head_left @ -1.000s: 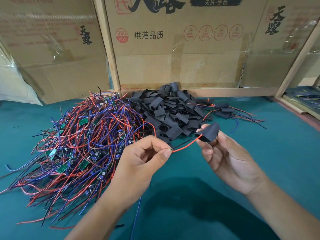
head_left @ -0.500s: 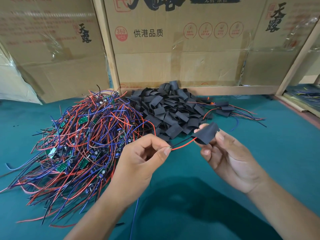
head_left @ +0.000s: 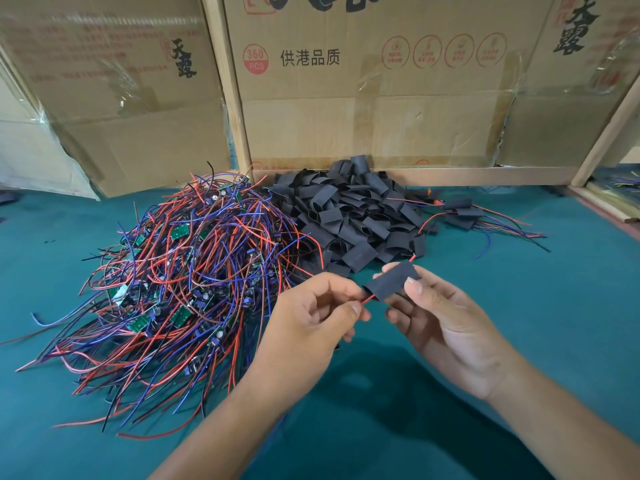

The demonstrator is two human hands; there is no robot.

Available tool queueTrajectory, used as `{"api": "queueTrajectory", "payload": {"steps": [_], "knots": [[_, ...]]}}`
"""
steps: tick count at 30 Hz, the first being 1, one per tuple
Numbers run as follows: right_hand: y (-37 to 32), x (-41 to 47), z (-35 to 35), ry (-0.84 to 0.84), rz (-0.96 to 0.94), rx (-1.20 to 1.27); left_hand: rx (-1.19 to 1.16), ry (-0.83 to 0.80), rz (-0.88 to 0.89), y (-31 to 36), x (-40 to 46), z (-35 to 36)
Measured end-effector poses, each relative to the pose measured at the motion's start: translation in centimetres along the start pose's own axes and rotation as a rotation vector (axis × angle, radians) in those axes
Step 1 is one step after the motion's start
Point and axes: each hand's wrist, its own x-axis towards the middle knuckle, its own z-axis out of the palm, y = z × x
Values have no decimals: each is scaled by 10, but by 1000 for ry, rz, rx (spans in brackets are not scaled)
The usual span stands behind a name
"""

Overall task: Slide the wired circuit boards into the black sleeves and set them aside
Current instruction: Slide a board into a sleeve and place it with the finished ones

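Note:
My right hand (head_left: 446, 327) pinches a black sleeve (head_left: 393, 279) between thumb and fingers. A red wire (head_left: 367, 300) runs out of the sleeve's near end, and its tip shows at the far end. My left hand (head_left: 311, 317) pinches that wire and grips the rest of the wired circuit board, which its fingers hide. A big tangle of wired circuit boards (head_left: 187, 278) with red, blue and black leads lies to the left. The pile of empty black sleeves (head_left: 346, 216) sits behind my hands.
Several sleeved boards (head_left: 460, 213) with trailing wires lie at the back right on the green mat (head_left: 519, 306). Cardboard boxes (head_left: 363, 98) and a wooden frame stand along the back. A second surface with wires (head_left: 623, 188) shows at the far right.
My hands have come closer together. The red wire has gone further into the sleeve, and its tip now pokes out of the far end.

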Motion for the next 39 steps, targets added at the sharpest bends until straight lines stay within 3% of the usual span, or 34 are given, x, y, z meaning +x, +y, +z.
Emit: {"api": "queueTrajectory", "payload": {"steps": [5,15,22,31,39], "knots": [[8,1,1,-3,48,40,-58,8,-73,-3,1,0],[22,-5,6,166,-19,-378,415,-81,-62,-10,0,-1],[15,-2,-1,215,0,-362,844,-463,-83,-9,3,-31],[8,0,-6,266,-19,-430,691,-311,-122,-10,5,-27],[12,-2,-2,186,-34,-390,229,-201,-215,-4,4,-14]]}}
